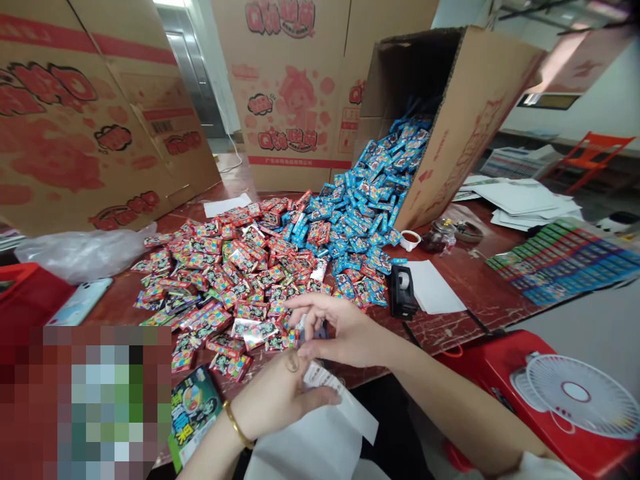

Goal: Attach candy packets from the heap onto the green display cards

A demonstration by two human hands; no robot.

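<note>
My left hand (280, 393), with a gold bracelet at the wrist, holds a white printed paper strip (357, 410) under its thumb at the bottom centre. Just above it is my right hand (345, 327), its fingers curled near my left fingertips. A small dark item partly shows between the hands, too hidden to name. Beyond them lies a heap of small red packets (245, 260), which meets blue packets (365, 200) spilling from a tipped cardboard box (470, 127). Left of my left wrist is a green box (193, 413).
A black tape dispenser (401, 293) and white paper (435, 287) lie right of the heap. Farther right are a small white cup (410, 240), printed sheets (570, 260) and a white fan (575, 393). A plastic bag (85, 253) and phone (83, 301) are at left.
</note>
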